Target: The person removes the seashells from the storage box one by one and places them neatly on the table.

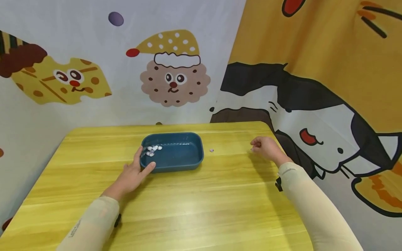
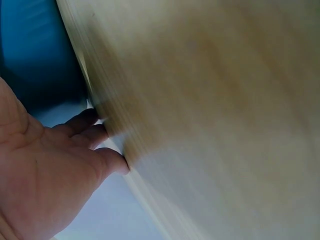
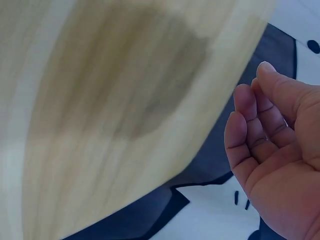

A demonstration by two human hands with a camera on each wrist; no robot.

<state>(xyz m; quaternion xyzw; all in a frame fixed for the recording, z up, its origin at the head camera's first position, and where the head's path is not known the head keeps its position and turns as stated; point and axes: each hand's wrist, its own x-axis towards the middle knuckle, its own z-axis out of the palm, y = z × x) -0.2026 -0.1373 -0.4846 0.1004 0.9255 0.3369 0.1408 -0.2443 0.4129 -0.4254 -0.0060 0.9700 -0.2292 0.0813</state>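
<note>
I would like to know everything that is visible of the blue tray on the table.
The blue tray is a shallow rectangular container with rounded corners and a smooth, slightly glossy surface, perhaps plastic. It stands upright, open at the top, on the yellow wood-grain table, nearer its far edge, with long sides running left to right. Small pale, shell-like pieces gather at its left end; the rest of its floor looks bare. The person's left grip appears to touch that end.

- A dark blue, round-cornered rectangular tray [image 1: 179, 168] sits upright, the left hand [image 1: 131, 177] touching its left end.
- Small whitish pieces [image 1: 151, 152] cluster inside, toward that end.
- One small pale piece [image 1: 211, 150] lies near the tray's right end.
</note>
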